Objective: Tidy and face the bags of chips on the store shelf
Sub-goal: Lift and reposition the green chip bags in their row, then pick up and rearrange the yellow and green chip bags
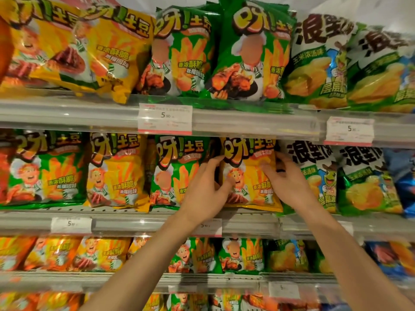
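A yellow chip bag (pixel 249 173) stands upright on the middle shelf (pixel 134 223), between a green bag (pixel 173 171) on its left and a white-and-green bag (pixel 314 176) on its right. My left hand (pixel 206 187) grips the yellow bag's left edge, fingers curled round it and thumb on its front. My right hand (pixel 287 178) holds the bag's right edge, fingers curled behind it and thumb on the front. Both forearms reach up from the bottom of the view.
The top shelf (pixel 67 113) carries yellow, green and white-green bags, some leaning. Price tags (pixel 165 118) hang on the shelf rails. More green and yellow bags (pixel 116 171) fill the middle shelf's left side. Lower shelves hold several smaller bags (pixel 101 254). Blue bags (pixel 404 182) sit far right.
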`<state>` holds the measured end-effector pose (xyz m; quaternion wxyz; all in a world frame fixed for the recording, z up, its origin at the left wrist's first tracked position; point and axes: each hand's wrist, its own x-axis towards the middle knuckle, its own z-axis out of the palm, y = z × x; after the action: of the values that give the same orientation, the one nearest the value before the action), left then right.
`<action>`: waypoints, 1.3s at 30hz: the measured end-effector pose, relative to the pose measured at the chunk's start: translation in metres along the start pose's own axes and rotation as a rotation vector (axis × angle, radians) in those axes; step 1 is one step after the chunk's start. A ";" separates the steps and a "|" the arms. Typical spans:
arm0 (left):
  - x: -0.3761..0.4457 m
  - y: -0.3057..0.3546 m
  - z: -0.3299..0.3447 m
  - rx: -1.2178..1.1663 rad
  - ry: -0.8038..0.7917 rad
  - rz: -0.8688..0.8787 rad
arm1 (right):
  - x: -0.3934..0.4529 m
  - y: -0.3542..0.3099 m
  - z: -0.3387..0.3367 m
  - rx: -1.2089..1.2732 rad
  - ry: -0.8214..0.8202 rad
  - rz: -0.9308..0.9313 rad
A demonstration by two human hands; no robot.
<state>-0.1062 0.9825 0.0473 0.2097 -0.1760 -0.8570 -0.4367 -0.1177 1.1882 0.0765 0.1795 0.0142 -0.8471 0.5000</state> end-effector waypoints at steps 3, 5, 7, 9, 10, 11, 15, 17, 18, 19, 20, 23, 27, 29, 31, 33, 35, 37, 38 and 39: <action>0.001 0.004 -0.006 -0.078 0.037 -0.041 | 0.001 -0.009 -0.007 0.068 0.008 0.016; 0.001 0.007 -0.008 -0.112 0.044 -0.064 | -0.002 -0.012 -0.011 0.099 0.015 0.014; 0.000 0.009 -0.009 -0.112 0.035 -0.079 | -0.007 -0.013 -0.013 0.127 0.007 0.029; -0.003 0.010 -0.009 -0.102 -0.008 -0.100 | -0.014 -0.009 -0.017 0.145 -0.011 0.059; -0.005 0.012 -0.009 -0.098 -0.038 -0.110 | -0.019 -0.005 -0.020 0.155 -0.023 0.080; -0.008 0.014 -0.009 -0.096 -0.064 -0.115 | -0.022 0.000 -0.022 0.172 -0.042 0.100; -0.017 0.022 -0.005 -0.170 -0.114 -0.155 | -0.038 0.012 -0.031 0.224 -0.149 0.126; -0.023 0.024 -0.004 -0.230 -0.123 -0.180 | -0.040 0.015 -0.031 0.246 -0.184 0.142; -0.025 0.025 -0.005 -0.257 -0.118 -0.183 | -0.041 0.015 -0.030 0.249 -0.197 0.147; -0.028 0.025 -0.006 -0.290 -0.108 -0.182 | -0.042 0.016 -0.029 0.263 -0.205 0.152; -0.031 0.024 -0.007 -0.324 -0.101 -0.181 | -0.043 0.015 -0.026 0.282 -0.211 0.163; -0.042 0.017 -0.013 -0.387 -0.113 -0.171 | -0.053 0.014 -0.019 0.303 -0.226 0.184; -0.055 0.010 -0.029 -0.421 -0.177 -0.139 | -0.082 0.002 -0.009 0.280 -0.169 0.192; -0.063 0.006 -0.045 -0.445 -0.208 -0.108 | -0.098 -0.011 0.000 0.285 -0.127 0.199; -0.074 -0.005 -0.068 -0.454 -0.224 -0.084 | -0.112 -0.025 0.020 0.279 -0.099 0.199; -0.083 -0.022 -0.099 -0.455 -0.228 -0.078 | -0.127 -0.043 0.046 0.240 -0.096 0.194; -0.093 -0.042 -0.131 -0.463 -0.222 -0.083 | -0.141 -0.065 0.077 0.223 -0.113 0.184; -0.103 -0.064 -0.163 -0.481 -0.227 -0.123 | -0.153 -0.086 0.108 0.211 -0.132 0.169; -0.109 -0.074 -0.179 -0.473 -0.222 -0.134 | -0.160 -0.097 0.123 0.208 -0.148 0.162; -0.114 -0.083 -0.194 -0.460 -0.215 -0.137 | -0.164 -0.105 0.138 0.220 -0.172 0.147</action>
<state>-0.0096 0.7635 0.0360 0.0420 -0.2060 -0.7625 -0.6119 0.0171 0.9928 0.0525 0.0666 0.0145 -0.7981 0.5986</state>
